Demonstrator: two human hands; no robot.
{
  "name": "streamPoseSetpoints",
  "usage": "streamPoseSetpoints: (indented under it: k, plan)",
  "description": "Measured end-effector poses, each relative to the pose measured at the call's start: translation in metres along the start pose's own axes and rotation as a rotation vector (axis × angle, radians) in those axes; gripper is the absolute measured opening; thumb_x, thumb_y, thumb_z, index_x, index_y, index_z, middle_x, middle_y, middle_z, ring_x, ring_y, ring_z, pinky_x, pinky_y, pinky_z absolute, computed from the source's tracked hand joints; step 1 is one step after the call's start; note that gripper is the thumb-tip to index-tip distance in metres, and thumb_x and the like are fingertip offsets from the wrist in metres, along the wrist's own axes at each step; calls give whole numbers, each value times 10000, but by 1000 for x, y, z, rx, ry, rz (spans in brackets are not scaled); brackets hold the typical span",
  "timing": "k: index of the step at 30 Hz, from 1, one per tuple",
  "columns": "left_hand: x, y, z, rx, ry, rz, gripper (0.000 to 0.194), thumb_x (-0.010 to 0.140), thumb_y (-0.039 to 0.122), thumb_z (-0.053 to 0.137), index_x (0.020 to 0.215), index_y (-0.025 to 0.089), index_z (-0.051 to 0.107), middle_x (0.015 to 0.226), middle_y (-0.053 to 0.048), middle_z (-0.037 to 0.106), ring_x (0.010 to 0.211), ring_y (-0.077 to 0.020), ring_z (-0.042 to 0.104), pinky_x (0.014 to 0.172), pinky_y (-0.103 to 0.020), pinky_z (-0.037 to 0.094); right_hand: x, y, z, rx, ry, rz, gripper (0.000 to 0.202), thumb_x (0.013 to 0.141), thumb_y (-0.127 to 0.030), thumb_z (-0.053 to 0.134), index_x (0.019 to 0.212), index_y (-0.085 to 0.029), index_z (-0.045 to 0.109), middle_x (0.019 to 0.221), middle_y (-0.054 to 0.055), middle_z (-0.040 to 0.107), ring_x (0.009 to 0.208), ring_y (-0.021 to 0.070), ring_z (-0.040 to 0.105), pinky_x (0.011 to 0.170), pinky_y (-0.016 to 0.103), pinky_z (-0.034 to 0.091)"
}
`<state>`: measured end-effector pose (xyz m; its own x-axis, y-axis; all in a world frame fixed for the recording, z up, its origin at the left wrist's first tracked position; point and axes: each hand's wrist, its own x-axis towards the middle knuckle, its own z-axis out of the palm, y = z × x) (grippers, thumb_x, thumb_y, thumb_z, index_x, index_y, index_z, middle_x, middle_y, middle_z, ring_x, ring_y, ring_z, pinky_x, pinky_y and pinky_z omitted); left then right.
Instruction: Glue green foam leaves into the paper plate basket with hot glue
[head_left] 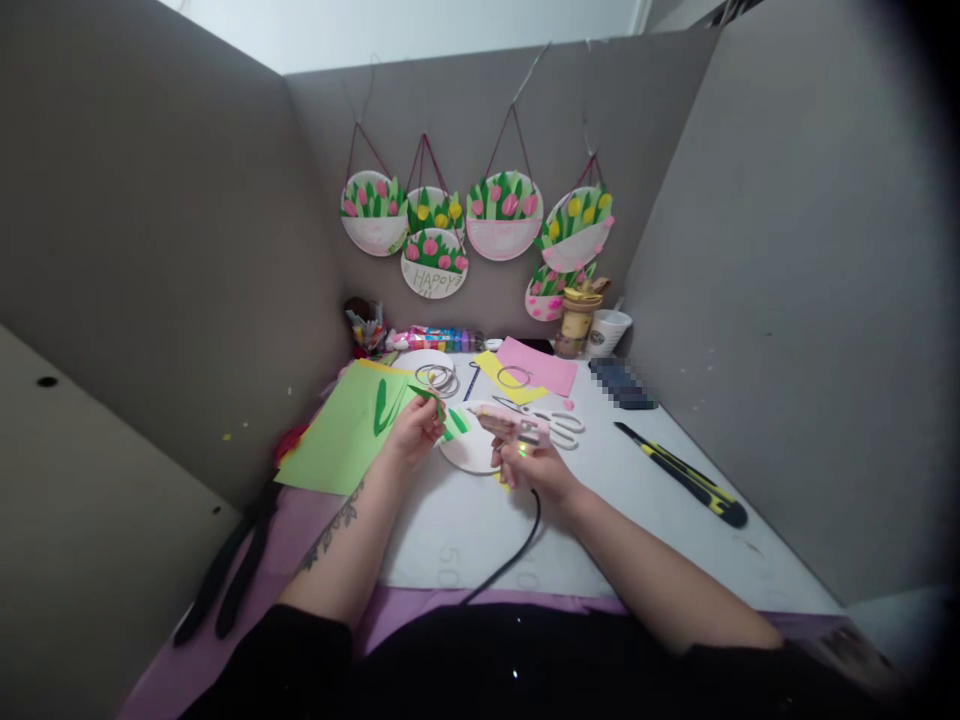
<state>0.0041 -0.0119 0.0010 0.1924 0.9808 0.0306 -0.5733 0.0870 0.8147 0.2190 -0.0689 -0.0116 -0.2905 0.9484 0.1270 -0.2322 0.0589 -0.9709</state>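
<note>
My left hand [420, 430] pinches a dark green paper leaf [426, 393] above the edge of a white paper plate [471, 456]. In my right hand [529, 468] is a pink hot glue gun [517, 425], its nozzle pointing left over the plate and a small light glowing on its body. Its black cord [525, 540] runs down toward my body. Green paper leaves [454, 424] lie on the plate between my hands. Left of them, more cut green leaves [382, 405] rest on light green paper sheets [330, 440]. White-handled scissors [566, 428] lie just behind the glue gun.
Pink paper [544, 365], yellow paper [517, 385] and wire rings [437, 378] lie at the back. A utility knife [686, 478] and phone [622, 384] are on the right, near a white cup [607, 330]. Plate flower baskets [504, 240] hang on the grey partition [450, 110].
</note>
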Motion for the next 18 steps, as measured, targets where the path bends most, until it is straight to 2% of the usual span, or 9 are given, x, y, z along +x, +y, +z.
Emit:
streamPoseSetpoints:
  k: [3,7,14,18]
  plan:
    - [-2,-3,5,-27,-36,-48,287,702,269,773,786,167,519,716,24,489,551,-50,434,485,-173,342,-3,4,3,-69,-24,-20,257,721,-385,758,844,-162,721,643,13,670,418,97,540,445,244,496]
    - [-6,-9,14,-83,-140,-93,317,672,234,771,713,167,464,678,33,402,554,-64,402,492,-190,339,-4,10,5,-120,-44,-85,309,729,-349,753,998,-197,731,813,31,712,481,95,561,453,235,510]
    - [-13,-12,26,-124,-231,-100,360,687,238,746,666,177,392,640,42,318,543,-80,377,522,-217,346,-6,15,2,-288,-150,-150,414,816,-367,681,1195,-200,670,650,-1,653,528,121,557,520,264,520]
    - [-12,-14,24,-159,-265,-104,369,710,230,752,662,172,390,643,43,326,547,-81,373,520,-219,324,-6,15,1,-306,-177,-207,466,842,-402,652,1257,-192,620,743,27,667,566,133,553,518,277,506]
